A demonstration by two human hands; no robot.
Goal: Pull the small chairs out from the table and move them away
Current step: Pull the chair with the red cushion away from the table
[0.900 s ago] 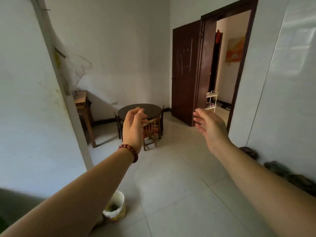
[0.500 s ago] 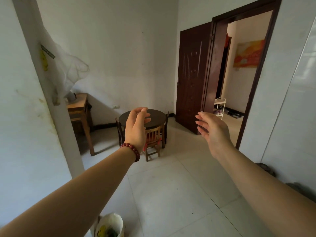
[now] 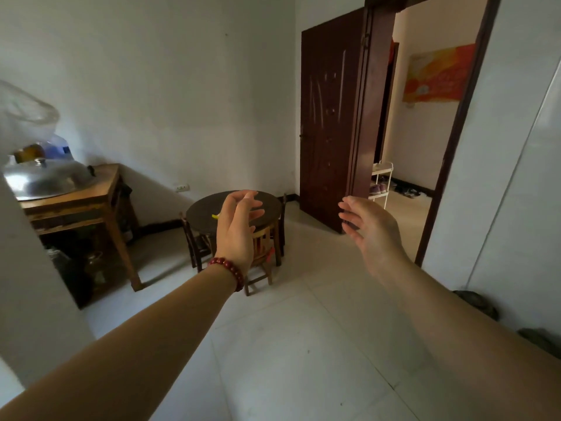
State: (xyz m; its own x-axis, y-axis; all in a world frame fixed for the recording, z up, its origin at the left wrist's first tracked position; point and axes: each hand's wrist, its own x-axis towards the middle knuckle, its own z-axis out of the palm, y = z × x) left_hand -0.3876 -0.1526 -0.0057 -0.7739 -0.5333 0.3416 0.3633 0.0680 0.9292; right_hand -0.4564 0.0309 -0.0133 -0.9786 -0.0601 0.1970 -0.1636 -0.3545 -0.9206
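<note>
Chairs (image 3: 263, 249) stand upright, tucked at the round table (image 3: 200, 214), backs outward; left hand (image 3: 238, 232) and right hand (image 3: 372, 232) hover, grips wide, empty.

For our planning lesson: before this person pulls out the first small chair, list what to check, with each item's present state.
1. Hands free: left hand and right hand hold nothing: ok.
2. Grip on a chair: none yet: not ok.
3. Light wooden chair tucked at the round table: ok.
4. Chair count: left dark chair, right dark chair; far side hidden: cannot tell.
5. Floor toward the table shows no obstacle: ok.
</note>
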